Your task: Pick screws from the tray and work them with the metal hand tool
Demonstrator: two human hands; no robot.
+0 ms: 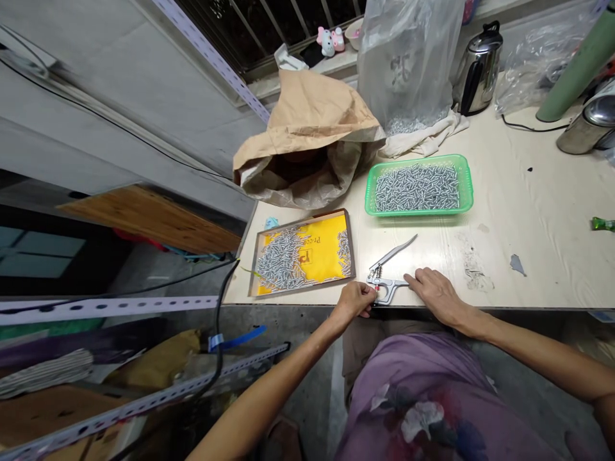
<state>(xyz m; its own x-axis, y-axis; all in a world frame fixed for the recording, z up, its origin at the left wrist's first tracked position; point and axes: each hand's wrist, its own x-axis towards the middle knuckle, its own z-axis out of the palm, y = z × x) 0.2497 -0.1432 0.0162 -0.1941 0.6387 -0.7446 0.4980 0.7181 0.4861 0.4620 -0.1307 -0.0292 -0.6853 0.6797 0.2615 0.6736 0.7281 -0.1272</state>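
Silver hand pliers (388, 291) with a spring between their spread handles lie at the table's front edge, one handle angled up and away. My right hand (435, 293) has its fingers closed on the end of the nearer handle. At the jaw end, my left hand (355, 301) is pinched closed beside a small red part of the tool; whatever its fingertips hold is hidden. Left of the pliers, a shallow tray (351, 246) with a yellow bottom carries small silver metal pieces (283, 259) heaped mostly at its left. Similar pieces fill a green basket (468, 186) farther back.
Behind the tray, a brown paper sack (317, 121) gapes toward me. A clear plastic bag (408, 57), a white cloth (425, 137) and a steel kettle (480, 70) stand or lie along the back. A green cylinder (576, 70) rises at the right. Metal shelving (144, 389) is at the left.
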